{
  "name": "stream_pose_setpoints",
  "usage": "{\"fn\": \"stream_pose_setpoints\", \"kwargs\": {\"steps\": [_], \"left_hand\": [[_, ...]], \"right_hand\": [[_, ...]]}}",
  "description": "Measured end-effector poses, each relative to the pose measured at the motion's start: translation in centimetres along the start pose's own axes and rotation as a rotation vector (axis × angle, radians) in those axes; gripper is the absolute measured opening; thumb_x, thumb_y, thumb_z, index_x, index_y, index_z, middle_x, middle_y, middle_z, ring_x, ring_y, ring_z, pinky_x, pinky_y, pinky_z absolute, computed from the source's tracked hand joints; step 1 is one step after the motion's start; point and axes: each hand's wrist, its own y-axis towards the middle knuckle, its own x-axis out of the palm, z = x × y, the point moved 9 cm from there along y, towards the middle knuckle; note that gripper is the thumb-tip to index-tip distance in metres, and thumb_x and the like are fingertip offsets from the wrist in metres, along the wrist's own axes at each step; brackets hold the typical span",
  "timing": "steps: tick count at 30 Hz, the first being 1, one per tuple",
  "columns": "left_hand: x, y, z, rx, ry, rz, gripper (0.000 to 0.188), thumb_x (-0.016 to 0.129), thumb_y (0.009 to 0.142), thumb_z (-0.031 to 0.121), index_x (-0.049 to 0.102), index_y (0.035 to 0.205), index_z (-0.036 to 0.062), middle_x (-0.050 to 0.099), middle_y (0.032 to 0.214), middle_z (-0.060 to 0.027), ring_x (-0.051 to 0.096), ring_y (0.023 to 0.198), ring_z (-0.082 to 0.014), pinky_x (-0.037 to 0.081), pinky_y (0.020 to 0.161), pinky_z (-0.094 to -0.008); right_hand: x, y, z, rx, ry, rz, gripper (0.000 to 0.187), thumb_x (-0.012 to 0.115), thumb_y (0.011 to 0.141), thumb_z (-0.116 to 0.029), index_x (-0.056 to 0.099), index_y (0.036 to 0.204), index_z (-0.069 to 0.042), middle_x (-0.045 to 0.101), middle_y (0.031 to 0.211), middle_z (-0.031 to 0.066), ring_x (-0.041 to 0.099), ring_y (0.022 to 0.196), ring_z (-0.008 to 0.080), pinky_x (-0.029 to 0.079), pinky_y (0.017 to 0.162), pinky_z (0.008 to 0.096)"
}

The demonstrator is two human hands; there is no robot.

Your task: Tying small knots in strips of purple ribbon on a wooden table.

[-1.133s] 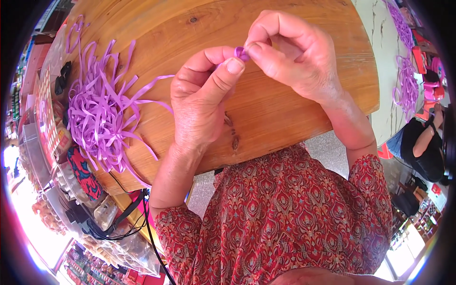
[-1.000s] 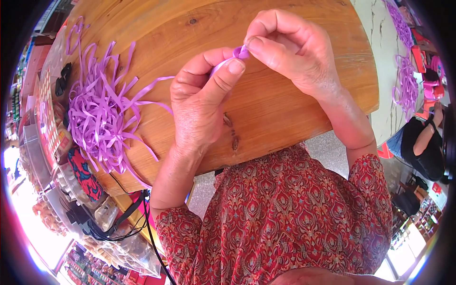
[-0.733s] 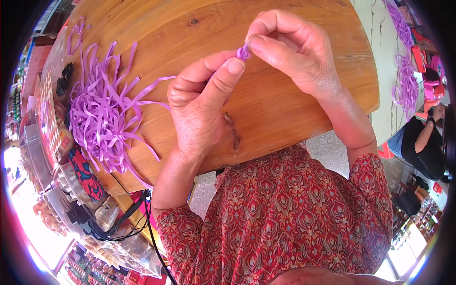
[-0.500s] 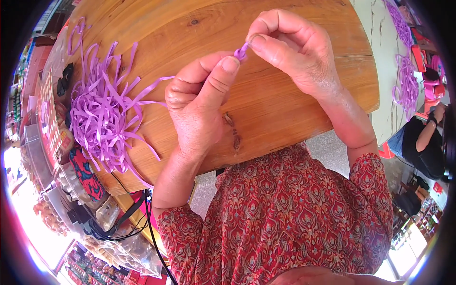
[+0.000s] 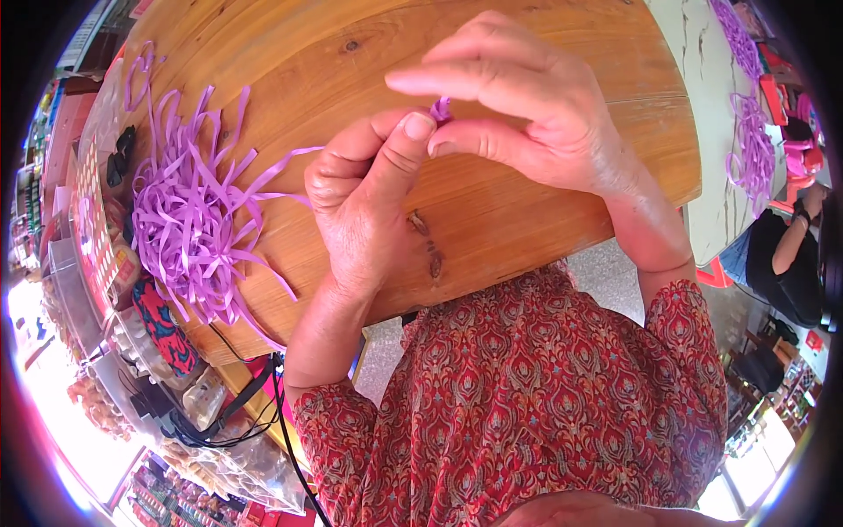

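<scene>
A small knotted bit of purple ribbon (image 5: 441, 109) pokes up past the thumb tip of my left hand (image 5: 364, 180), which is closed in a pinch on it. Over the wooden table (image 5: 509, 206), my right hand (image 5: 536, 105) has its thumb and fingers spread apart around the knot, the thumb tip close beside it. Whether that thumb touches the ribbon I cannot tell. Behind my left hand, a strand of ribbon (image 5: 285, 162) stretches toward a loose heap of purple ribbon (image 5: 198, 220) on the table's left side.
Along the left edge stand clear plastic containers (image 5: 75, 272) and a red and blue patterned pouch (image 5: 164, 329). A black cable (image 5: 285, 422) hangs at the table's near left corner. More purple ribbon (image 5: 752, 154) lies on a pale marbled table at right, and a person in black (image 5: 784, 272) sits beyond it.
My right hand has let go of the ribbon's tip, its fingers opening and shifting left over the knot. My left hand keeps its pinch, moved slightly left.
</scene>
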Motion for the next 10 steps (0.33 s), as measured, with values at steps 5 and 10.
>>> {"fn": "stream_pose_setpoints", "kwargs": {"steps": [5, 10], "left_hand": [[0.6, 0.2, 0.6, 0.051, 0.165, -0.066, 0.008, 0.063, 0.085, 0.005, 0.067, 0.089, -0.0004, 0.062, 0.076, 0.0012, 0.049, 0.068, -0.0026, 0.04, 0.061, -0.0168], [-0.2, 0.1, 0.9, 0.09, 0.258, -0.043, 0.009, 0.061, 0.086, 0.006, 0.067, 0.09, 0.0002, 0.064, 0.078, 0.0006, 0.05, 0.071, -0.0026, 0.041, 0.063, -0.0164]], "right_hand": [[0.0, -0.4, -0.1, -0.057, -0.057, -0.078, 0.028, 0.073, 0.067, -0.016, 0.065, 0.092, -0.007, 0.06, 0.084, 0.0057, 0.058, 0.079, 0.0223, 0.047, 0.069, 0.033], [-1.0, -0.3, -0.7, -0.126, -0.198, -0.072, 0.016, 0.069, 0.073, -0.017, 0.064, 0.086, -0.01, 0.057, 0.078, 0.0021, 0.057, 0.077, 0.0225, 0.047, 0.07, 0.0345]]}}
